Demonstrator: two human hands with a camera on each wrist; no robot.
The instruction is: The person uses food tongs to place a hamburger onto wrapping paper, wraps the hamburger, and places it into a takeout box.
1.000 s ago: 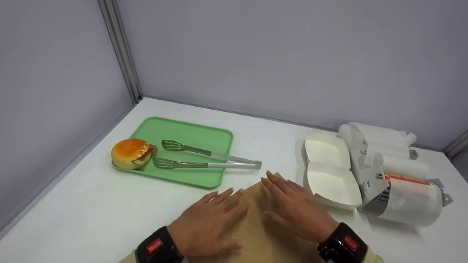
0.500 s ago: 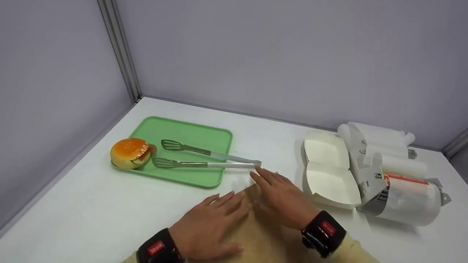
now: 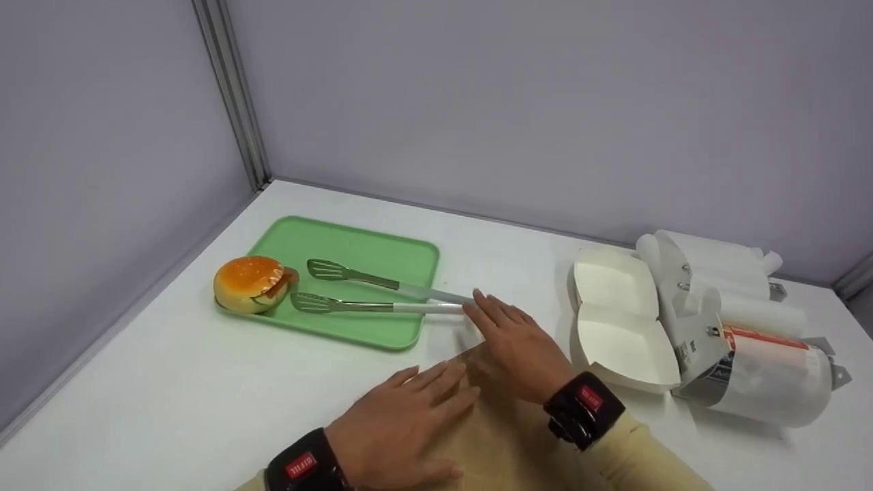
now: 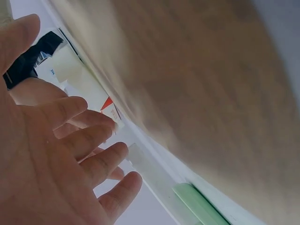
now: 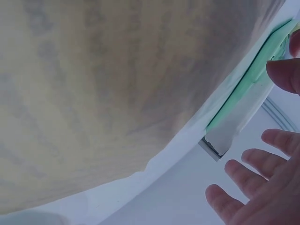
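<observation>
Both hands hover over or rest on a sheet of brown paper (image 3: 501, 443) at the table's front; contact cannot be judged. My left hand (image 3: 395, 426) has its fingers straight and spread over the paper's left part. My right hand (image 3: 522, 351) reaches forward past the paper's far corner, its fingertips covering the joined end of the metal tongs (image 3: 372, 279). Whether they touch is hidden. The tongs lie spread, heads on a green tray (image 3: 368, 245) and handles past its right edge. A toy-like hamburger (image 3: 249, 285) sits on the tray's left corner. Faint lettering marks the paper (image 5: 112, 93).
To the right, a white clamshell box (image 3: 624, 341) lies unfolded. Beside it stands a holder with white rolls (image 3: 716, 269) and a roll in printed plastic wrap (image 3: 774, 378). Grey walls (image 3: 532, 123) enclose the white table (image 3: 225, 389) at the back and left.
My right hand has moved forward and left, from over the paper to the end of the tongs. My left hand has barely shifted. The tongs, tray and hamburger keep their places.
</observation>
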